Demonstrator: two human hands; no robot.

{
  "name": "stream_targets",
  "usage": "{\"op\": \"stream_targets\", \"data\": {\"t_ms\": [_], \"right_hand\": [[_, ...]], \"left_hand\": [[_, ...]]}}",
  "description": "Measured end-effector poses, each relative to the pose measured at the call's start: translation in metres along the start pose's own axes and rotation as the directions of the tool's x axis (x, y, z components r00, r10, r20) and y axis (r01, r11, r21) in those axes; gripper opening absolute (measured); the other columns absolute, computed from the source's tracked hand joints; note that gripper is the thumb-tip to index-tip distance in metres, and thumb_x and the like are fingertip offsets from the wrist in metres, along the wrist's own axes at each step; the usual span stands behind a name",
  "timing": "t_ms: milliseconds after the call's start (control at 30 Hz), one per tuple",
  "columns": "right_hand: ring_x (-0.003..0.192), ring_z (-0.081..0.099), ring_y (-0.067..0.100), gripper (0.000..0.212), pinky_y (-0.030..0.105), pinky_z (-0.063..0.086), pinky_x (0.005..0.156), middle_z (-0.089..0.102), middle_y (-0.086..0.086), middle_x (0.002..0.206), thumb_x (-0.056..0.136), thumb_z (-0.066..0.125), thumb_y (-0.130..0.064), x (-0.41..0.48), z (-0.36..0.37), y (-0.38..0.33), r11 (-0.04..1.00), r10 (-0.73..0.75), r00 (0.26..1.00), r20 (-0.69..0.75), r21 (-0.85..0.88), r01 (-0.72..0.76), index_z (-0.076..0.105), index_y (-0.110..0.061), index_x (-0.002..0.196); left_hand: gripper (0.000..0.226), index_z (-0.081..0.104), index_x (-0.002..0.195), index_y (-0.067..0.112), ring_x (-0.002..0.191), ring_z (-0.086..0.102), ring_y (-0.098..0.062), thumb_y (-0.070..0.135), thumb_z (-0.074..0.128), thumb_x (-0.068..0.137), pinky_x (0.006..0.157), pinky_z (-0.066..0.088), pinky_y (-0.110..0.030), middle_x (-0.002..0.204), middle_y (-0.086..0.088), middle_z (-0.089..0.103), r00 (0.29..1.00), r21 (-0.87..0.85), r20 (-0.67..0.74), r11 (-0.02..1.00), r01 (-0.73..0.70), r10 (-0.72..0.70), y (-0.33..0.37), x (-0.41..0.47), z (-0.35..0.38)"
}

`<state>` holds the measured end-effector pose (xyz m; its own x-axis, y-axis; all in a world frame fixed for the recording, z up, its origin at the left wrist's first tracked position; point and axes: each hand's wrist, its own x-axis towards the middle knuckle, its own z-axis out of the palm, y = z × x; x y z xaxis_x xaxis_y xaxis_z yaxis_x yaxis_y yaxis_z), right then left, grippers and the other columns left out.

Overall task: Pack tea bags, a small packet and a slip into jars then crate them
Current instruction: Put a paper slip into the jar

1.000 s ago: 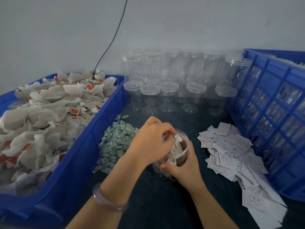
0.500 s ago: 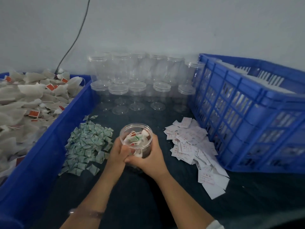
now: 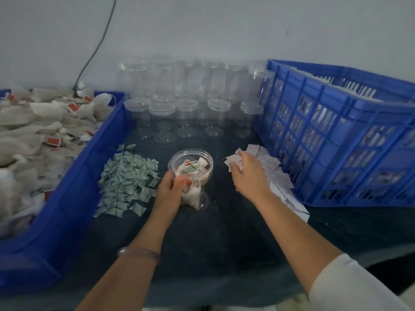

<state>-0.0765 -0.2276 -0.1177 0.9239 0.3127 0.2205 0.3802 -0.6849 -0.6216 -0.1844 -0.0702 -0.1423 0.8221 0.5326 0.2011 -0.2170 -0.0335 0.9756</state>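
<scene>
A clear open jar (image 3: 195,176) stands mid-table, holding tea bags and a small green packet. My left hand (image 3: 168,190) grips its left side. My right hand (image 3: 248,176) lies over the pile of white paper slips (image 3: 275,176) to the right, fingers curled down on the slips; whether it holds one is hidden. Small green packets (image 3: 128,180) are heaped to the jar's left. Loose tea bags (image 3: 42,131) fill the blue bin (image 3: 74,198) on the left.
A tall blue slatted crate (image 3: 336,140) stands at the right. Several empty clear jars (image 3: 186,95) with lids line the back wall. A black cable (image 3: 96,48) runs down the wall. Dark cloth (image 3: 213,243) covers the table in front.
My right hand has left the jar and moved right onto the slip pile. My left hand stays on the jar, which it earlier pushed contents into.
</scene>
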Motion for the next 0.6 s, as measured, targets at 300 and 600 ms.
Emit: {"op": "stream_targets", "data": {"t_ms": [300, 600], "right_hand": [[0.099, 0.063, 0.031, 0.025, 0.036, 0.051, 0.086, 0.068, 0.012, 0.108, 0.099, 0.047, -0.022, 0.023, 0.005, 0.037, 0.88, 0.117, 0.99, 0.082, -0.47, -0.065, 0.065, -0.01, 0.111], [0.09, 0.063, 0.028, 0.026, 0.037, 0.051, 0.077, 0.071, 0.012, 0.101, 0.102, 0.044, -0.019, 0.029, -0.001, 0.034, 0.942, 0.037, 0.998, -0.048, -0.332, -0.051, 0.067, -0.01, 0.107]], "left_hand": [[0.03, 0.061, 0.093, 0.031, 0.069, 0.06, 0.013, 0.005, 0.047, 0.096, 0.065, 0.047, -0.006, 0.089, 0.01, 0.065, 1.0, 0.047, -0.013, 0.999, 0.0, 0.001, -0.009, 0.006, -0.006], [0.032, 0.059, 0.094, 0.034, 0.074, 0.06, 0.016, 0.004, 0.048, 0.096, 0.065, 0.044, -0.003, 0.09, 0.013, 0.064, 1.0, 0.058, -0.01, 0.998, 0.005, -0.005, -0.01, 0.004, -0.005]]}}
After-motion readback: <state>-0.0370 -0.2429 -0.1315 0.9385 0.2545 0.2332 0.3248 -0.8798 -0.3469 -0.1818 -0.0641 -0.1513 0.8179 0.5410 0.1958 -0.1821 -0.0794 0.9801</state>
